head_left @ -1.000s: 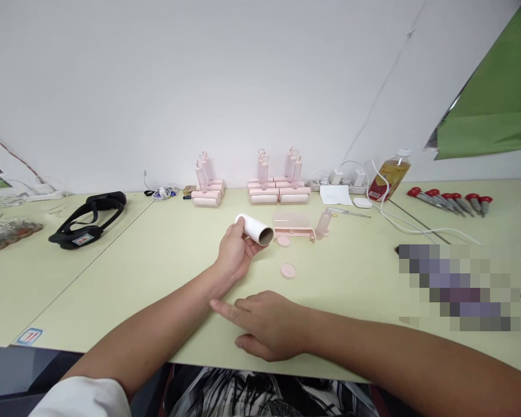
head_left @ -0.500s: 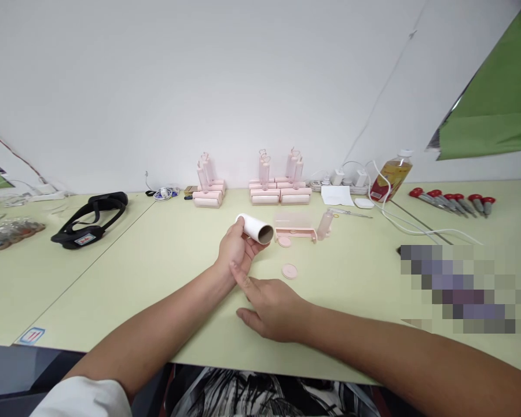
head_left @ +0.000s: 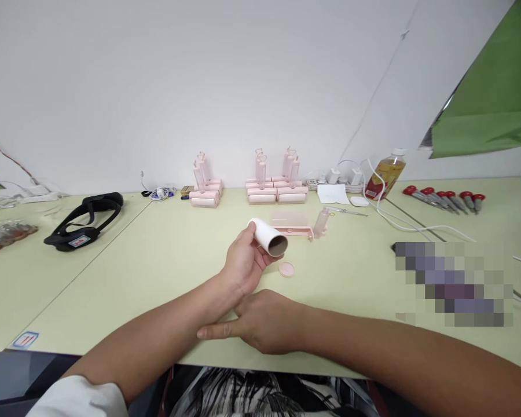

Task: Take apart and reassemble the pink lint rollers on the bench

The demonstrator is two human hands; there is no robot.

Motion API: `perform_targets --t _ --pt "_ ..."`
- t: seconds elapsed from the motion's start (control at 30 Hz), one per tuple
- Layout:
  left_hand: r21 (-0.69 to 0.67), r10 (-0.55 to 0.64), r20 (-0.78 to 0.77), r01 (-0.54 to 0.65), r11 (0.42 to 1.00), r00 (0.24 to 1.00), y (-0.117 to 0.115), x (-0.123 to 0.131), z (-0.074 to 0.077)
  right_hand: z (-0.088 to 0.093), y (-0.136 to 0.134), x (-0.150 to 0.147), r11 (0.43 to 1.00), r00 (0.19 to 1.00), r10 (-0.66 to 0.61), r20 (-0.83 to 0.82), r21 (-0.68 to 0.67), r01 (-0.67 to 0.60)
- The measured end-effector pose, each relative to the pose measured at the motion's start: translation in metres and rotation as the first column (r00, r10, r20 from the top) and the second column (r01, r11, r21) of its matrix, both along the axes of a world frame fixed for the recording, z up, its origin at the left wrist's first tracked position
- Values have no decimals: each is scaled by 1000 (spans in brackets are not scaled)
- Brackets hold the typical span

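My left hand [head_left: 245,260] is closed around a white lint roll [head_left: 267,236]. The roll is tilted, and its hollow cardboard end faces right and toward me. Just below, my right hand [head_left: 267,321] rests against or very near my left wrist. Its thumb sticks out to the left and the other fingers are partly hidden; I see nothing held in it. A round pink cap [head_left: 286,269] lies right of the left hand. Behind the roll, a pink roller case [head_left: 301,233] with a clear cover lies partly hidden. Beside it leans a clear handle [head_left: 321,222].
Several pink lint rollers [head_left: 261,194] with upright handles line the wall. A black head strap [head_left: 89,223] lies left. At right are a drink bottle [head_left: 384,175], white cables [head_left: 399,223], red-capped tools [head_left: 449,198] and a blurred object [head_left: 455,289].
My left hand and the lint roll have shifted right and toward me, hiding a second pink cap. My right hand has turned, its thumb swinging out to the left across my left forearm.
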State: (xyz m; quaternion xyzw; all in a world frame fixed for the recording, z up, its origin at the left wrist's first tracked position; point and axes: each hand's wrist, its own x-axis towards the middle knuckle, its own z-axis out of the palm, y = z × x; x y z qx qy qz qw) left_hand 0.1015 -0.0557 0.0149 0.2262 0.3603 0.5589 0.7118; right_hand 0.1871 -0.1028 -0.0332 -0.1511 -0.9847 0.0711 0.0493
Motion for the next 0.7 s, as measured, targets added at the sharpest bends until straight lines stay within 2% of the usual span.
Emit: perform_targets --t 0.1,0.2,0.23,0.3,0.33,0.4,0.47,0.57,0.63,0.7 --pt "5 6 -16 -6 1000 1000 7 -10 5 10 4 7 996 993 -86 85 37 83" --pt "137 10 -120 6 991 993 20 -25 1 25 14 27 964 963 -264 56 59 261" --pt "224 18 -182 24 974 983 24 -30 -3 30 19 36 932 932 -360 37 55 358" --pt "406 45 -353 110 907 934 30 -39 -11 38 29 55 809 811 -585 -3 60 584" --pt "479 68 -452 177 860 889 31 -42 -15 41 34 63 746 747 -665 -4 49 664" --pt "563 141 -632 327 759 762 31 -48 -20 41 42 77 690 690 -721 60 -22 723" --pt "588 224 -746 463 663 627 29 -52 -23 38 47 83 681 688 -712 136 -101 725" --pt "565 332 -825 635 527 458 26 -54 -23 30 49 83 685 711 -684 164 -192 703" --pt "510 389 -853 718 474 349 26 -55 -23 26 50 81 670 707 -689 162 -228 706" --pt "443 423 -873 762 473 245 27 -56 -24 24 52 80 642 680 -714 165 -234 730"
